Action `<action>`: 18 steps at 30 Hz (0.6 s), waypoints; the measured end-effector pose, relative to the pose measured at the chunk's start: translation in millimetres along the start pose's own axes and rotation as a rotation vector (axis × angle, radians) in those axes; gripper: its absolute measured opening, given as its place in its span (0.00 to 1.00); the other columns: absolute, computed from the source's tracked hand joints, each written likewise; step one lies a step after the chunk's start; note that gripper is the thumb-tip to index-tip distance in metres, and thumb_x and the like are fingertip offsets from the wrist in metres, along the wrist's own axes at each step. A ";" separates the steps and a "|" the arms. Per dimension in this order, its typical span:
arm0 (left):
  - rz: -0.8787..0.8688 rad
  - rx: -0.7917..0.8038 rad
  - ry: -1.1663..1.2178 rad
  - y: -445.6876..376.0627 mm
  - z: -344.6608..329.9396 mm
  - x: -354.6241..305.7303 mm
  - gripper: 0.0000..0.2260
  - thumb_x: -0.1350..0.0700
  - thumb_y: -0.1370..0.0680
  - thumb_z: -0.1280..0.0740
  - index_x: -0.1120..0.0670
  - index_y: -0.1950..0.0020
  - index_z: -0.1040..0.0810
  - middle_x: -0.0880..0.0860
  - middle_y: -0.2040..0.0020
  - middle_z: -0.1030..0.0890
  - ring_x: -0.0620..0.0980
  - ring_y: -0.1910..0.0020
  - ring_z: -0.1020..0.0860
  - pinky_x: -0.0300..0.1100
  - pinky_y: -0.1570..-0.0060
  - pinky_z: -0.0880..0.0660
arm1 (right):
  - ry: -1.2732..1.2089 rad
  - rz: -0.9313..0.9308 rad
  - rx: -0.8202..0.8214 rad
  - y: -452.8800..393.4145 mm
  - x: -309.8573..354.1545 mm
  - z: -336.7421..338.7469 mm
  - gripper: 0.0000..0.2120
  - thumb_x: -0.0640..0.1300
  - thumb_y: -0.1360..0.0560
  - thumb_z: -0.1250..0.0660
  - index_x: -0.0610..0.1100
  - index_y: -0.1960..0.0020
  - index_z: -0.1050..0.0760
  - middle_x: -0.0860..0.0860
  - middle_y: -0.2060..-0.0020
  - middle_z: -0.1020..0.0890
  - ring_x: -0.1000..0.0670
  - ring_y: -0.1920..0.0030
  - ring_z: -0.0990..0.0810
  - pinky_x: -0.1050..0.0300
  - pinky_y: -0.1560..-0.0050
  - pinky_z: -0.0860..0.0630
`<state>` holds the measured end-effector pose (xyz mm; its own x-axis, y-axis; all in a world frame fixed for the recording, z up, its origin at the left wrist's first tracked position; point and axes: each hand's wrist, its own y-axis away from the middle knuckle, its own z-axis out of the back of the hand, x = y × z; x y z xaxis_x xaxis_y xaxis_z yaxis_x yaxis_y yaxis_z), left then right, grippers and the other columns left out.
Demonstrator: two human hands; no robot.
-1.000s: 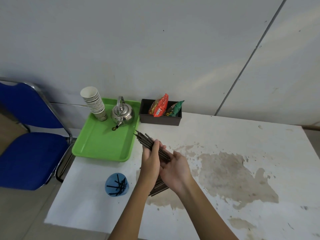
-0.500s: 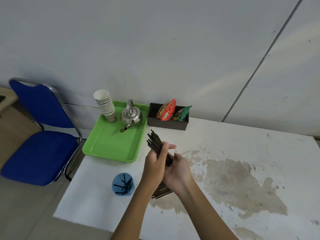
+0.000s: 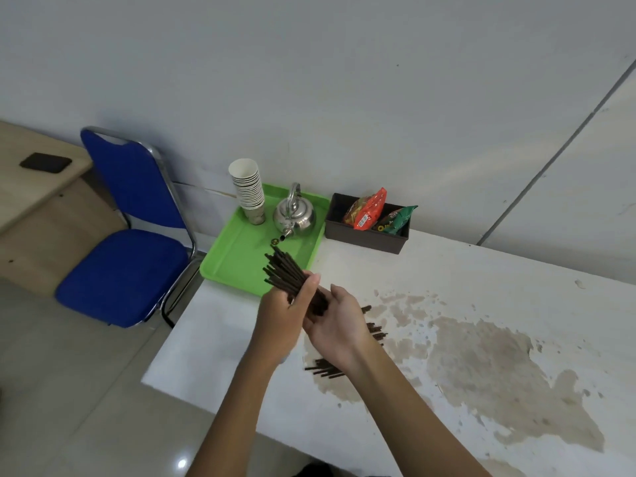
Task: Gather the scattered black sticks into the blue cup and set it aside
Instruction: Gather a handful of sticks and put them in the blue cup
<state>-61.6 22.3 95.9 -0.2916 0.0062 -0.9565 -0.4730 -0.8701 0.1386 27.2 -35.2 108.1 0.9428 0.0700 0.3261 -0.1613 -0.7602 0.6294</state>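
A thick bundle of black sticks [image 3: 287, 275] is gripped in my left hand [image 3: 280, 313], its top fanning out over the green tray's corner. My right hand [image 3: 339, 323] rests against the bundle's lower part with fairly straight fingers. More loose black sticks [image 3: 323, 368] lie on the white table [image 3: 481, 290] under my right wrist, and a few others [image 3: 375, 329] show just right of that hand. The blue cup is out of sight, apparently behind my left forearm.
A green tray [image 3: 237, 259] at the table's back left carries a stack of paper cups [image 3: 248, 189] and a steel kettle [image 3: 295, 216]. A dark box of snack packets [image 3: 366, 232] sits by the wall. A blue chair [image 3: 127, 235] stands left of the table.
The view has swung left and down. My left hand lifted the bundle slightly toward the tray, and the blue cup, visible before, is now hidden by my left arm.
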 end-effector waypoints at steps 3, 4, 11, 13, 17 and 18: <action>0.037 -0.042 0.042 6.2 26.4 12.2 0.10 0.48 0.20 0.34 0.53 0.49 0.18 0.49 0.56 0.14 0.38 0.55 0.17 0.33 0.53 0.21 | 0.103 -0.057 0.017 -13.9 -20.5 -7.4 0.27 0.50 0.17 0.56 0.37 0.37 0.23 0.40 0.39 0.20 0.44 0.33 0.26 0.50 0.28 0.34; 0.050 -0.062 0.046 8.6 34.2 17.3 0.11 0.48 0.20 0.34 0.53 0.50 0.17 0.49 0.56 0.15 0.39 0.56 0.17 0.33 0.54 0.22 | 0.140 -0.076 0.019 -18.9 -27.1 -8.5 0.26 0.50 0.17 0.55 0.38 0.37 0.24 0.40 0.38 0.21 0.44 0.33 0.27 0.51 0.28 0.35; 0.092 -0.224 -0.077 14.0 68.9 68.4 0.09 0.49 0.19 0.35 0.51 0.51 0.19 0.48 0.57 0.16 0.38 0.57 0.18 0.27 0.59 0.26 | 1.068 0.258 -0.155 -39.2 -50.0 6.3 0.14 0.43 0.19 0.46 0.47 0.38 0.26 0.51 0.39 0.22 0.51 0.35 0.27 0.60 0.36 0.34; 0.087 -0.239 -0.174 11.6 71.6 87.5 0.08 0.46 0.19 0.36 0.48 0.51 0.19 0.47 0.56 0.16 0.40 0.55 0.18 0.31 0.59 0.26 | 1.563 0.471 -0.068 -45.4 -55.6 25.9 0.17 0.41 0.20 0.45 0.47 0.33 0.29 0.50 0.34 0.25 0.51 0.31 0.31 0.60 0.32 0.38; 0.094 -0.243 -0.267 6.2 67.0 118.0 0.13 0.38 0.21 0.38 0.44 0.49 0.20 0.48 0.54 0.17 0.45 0.53 0.18 0.46 0.56 0.20 | 2.036 0.528 0.186 -56.7 -64.2 45.6 0.21 0.41 0.19 0.46 0.45 0.27 0.35 0.49 0.27 0.34 0.46 0.25 0.43 0.50 0.24 0.45; 0.094 -0.258 -0.266 5.3 65.2 120.8 0.13 0.38 0.21 0.39 0.44 0.49 0.20 0.48 0.54 0.17 0.45 0.53 0.18 0.48 0.55 0.20 | 2.138 0.559 0.222 -59.6 -65.7 48.4 0.21 0.42 0.19 0.47 0.45 0.27 0.36 0.49 0.25 0.36 0.46 0.24 0.45 0.47 0.23 0.47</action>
<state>-153.6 50.5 -2.2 -0.5454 0.0182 -0.8380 -0.2189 -0.9681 0.1215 -11.0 -25.7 15.0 -0.8248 0.1580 0.5429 -0.0486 -0.9764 0.2103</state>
